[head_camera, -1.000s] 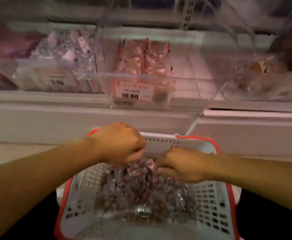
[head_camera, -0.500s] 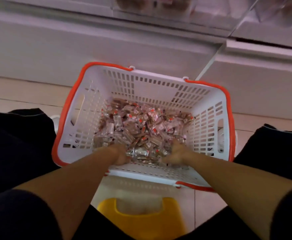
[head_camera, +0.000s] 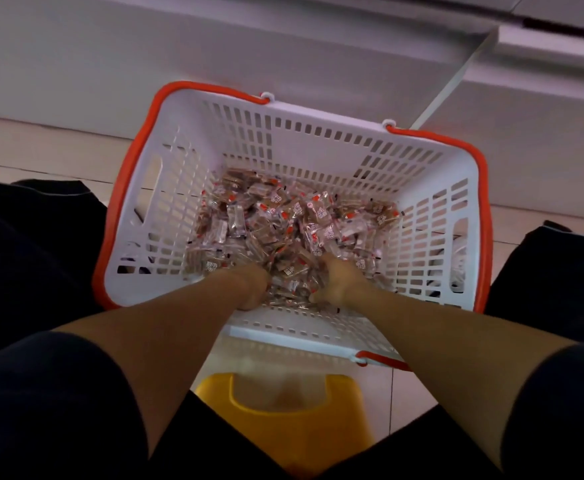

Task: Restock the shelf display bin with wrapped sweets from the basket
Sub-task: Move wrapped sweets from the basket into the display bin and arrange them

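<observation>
Where grips dig, sweets (head_camera: pixel 294 230) between

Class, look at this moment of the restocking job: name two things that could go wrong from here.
1. Both hands, left hand and right hand, dig into the loose wrapped sweets; an overfull scoop may spill onto the floor.
2. The basket has slotted walls, so small sweets could catch or slip through.

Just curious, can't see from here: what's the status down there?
Both hands in the basket: left hand and right hand dug into the sweets, grip hidden. Bin out of view. Nothing in the way.
</observation>
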### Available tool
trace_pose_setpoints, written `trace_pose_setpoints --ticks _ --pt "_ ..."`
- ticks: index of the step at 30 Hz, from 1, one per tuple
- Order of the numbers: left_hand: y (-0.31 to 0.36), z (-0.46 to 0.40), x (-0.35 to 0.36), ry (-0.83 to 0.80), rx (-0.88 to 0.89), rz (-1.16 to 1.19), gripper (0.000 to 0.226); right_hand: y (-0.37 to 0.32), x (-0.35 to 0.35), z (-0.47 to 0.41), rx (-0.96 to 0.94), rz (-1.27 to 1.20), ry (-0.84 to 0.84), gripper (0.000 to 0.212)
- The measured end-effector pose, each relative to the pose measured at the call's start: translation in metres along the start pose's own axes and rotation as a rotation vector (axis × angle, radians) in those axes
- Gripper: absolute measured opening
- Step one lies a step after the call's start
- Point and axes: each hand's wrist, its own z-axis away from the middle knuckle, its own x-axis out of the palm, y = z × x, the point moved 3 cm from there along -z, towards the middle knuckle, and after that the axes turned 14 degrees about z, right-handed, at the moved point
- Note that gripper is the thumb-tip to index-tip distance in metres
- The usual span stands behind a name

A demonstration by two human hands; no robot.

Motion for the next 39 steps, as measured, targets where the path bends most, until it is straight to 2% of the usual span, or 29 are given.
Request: trace_pose_setpoints --ticks 2,3,6,10,14,17,20,22,27,30,31,33,35,39 --pt "0.001 0.000 0.001 -0.017 -0.001 -0.013 0.041 0.001 -0.002 -0.002 0.051 -0.124 -0.018 0.090" --pt "0.001 -0.001 0.002 -0.033 -0.016 -0.018 0.046 0.000 -0.002 -0.003 0.066 -0.149 -0.031 0.081" --pt "-0.004 -0.001 0.004 -0.076 -0.075 -0.049 0.054 -0.001 -0.003 -0.002 0.080 -0.121 -0.066 0.030" --pt "-0.006 0.001 0.003 -0.092 -0.066 -0.030 0.040 0.003 0.001 -0.001 0.041 -0.224 -0.098 0.017" --pt "-0.007 0.002 -0.002 -0.026 -0.106 -0.057 0.036 0.010 0.002 0.002 0.051 -0.405 -0.112 0.029" --pt "-0.013 0.001 -0.005 -0.014 -0.174 -0.102 0.039 0.012 0.000 0.004 0.099 -0.556 -0.194 0.034" --pt "-0.017 0.005 -0.005 -0.103 -0.237 -0.117 0.045 0.010 0.001 0.006 0.106 -0.641 -0.310 0.040" --pt "-0.018 0.007 -0.008 -0.169 -0.251 -0.092 0.041 0.009 0.002 0.008 0.093 -0.679 -0.354 0.034" --pt "-0.017 0.021 -0.018 -0.283 -0.226 -0.008 0.042 0.007 -0.006 0.012 0.098 -0.648 -0.322 0.016" --pt "-0.021 0.026 -0.025 -0.370 -0.272 0.035 0.014 0.003 -0.008 0.014 0.075 -0.798 -0.401 0.030" --pt "-0.024 0.029 -0.028 -0.396 -0.280 0.027 0.013 0.002 -0.009 0.016 0.063 -0.874 -0.447 0.030" --pt "-0.033 0.032 -0.033 -0.433 -0.282 0.008 0.028 0.001 -0.013 0.020 0.039 -1.027 -0.535 0.032" --pt "-0.042 0.037 -0.040 -0.425 -0.282 -0.038 0.038 -0.001 -0.018 0.022 0.003 -1.133 -0.606 0.036" --pt "-0.045 0.049 -0.047 -0.314 -0.251 -0.154 0.033 -0.012 -0.024 0.026 -0.082 -1.168 -0.648 0.033"
